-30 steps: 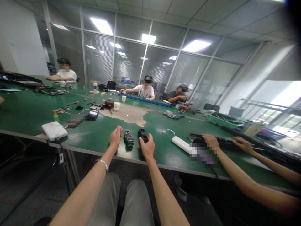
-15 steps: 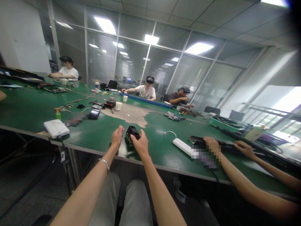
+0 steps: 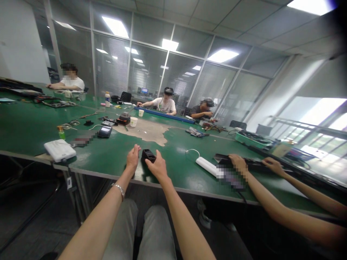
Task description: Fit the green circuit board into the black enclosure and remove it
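Observation:
My right hand [image 3: 158,167] is closed around a small black box-shaped device [image 3: 148,155] with compartments in its upper face, thumb lying along its near side. The device is just above or on the green table; I cannot tell which. To its left, my left hand [image 3: 132,159] is raised with palm turned toward the device, fingers loosely bent and nothing in them. A narrow gap separates that hand from the device. A silver bracelet [image 3: 119,190] circles my left wrist.
A white box-like device [image 3: 60,150] stands at the left table edge [image 3: 89,173]. Farther back are a dark handheld device [image 3: 104,131] and a paper cup [image 3: 133,121]. On the right lie a white power strip [image 3: 207,167] and a co-worker's hands [image 3: 238,164] on a long black part. Several people sit around.
The black device has turned in my right hand, so its green circuit-board side no longer shows. My left hand stays beside it. The whole view has shifted slightly.

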`<move>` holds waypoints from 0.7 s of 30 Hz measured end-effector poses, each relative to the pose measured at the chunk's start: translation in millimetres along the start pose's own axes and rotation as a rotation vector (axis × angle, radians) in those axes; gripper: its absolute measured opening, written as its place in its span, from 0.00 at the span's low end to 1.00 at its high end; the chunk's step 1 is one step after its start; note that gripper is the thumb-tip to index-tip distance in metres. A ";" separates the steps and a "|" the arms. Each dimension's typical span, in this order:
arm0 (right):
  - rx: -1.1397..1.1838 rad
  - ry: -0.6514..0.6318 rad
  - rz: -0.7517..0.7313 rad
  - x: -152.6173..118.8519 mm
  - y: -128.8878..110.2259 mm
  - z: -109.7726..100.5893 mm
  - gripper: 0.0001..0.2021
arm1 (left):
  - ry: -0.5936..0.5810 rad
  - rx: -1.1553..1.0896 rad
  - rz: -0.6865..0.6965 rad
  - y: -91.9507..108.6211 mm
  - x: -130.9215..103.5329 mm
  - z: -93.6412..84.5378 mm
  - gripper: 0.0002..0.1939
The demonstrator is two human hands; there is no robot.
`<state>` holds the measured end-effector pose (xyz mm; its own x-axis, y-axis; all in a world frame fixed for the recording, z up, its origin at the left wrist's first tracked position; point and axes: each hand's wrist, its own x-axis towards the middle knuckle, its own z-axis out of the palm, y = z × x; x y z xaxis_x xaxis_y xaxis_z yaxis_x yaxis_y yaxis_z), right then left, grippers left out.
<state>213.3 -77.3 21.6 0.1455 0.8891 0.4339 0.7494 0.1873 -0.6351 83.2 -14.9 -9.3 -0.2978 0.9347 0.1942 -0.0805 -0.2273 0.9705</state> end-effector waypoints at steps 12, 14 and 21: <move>0.131 0.126 -0.070 -14.5 18.0 17.2 0.38 | -0.057 0.042 0.024 2.8 -3.4 5.7 0.36; 0.143 0.132 -0.052 -15.2 21.1 19.0 0.37 | -0.056 0.065 0.029 1.2 -2.3 6.4 0.34; 0.160 0.150 -0.057 -15.9 27.1 18.1 0.40 | -0.090 0.293 -0.079 2.8 10.2 14.5 0.29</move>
<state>219.6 -78.8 -14.1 0.2095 0.8052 0.5547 0.6492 0.3097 -0.6947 93.7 -2.0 -2.5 -0.2152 0.9697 0.1152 0.1816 -0.0762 0.9804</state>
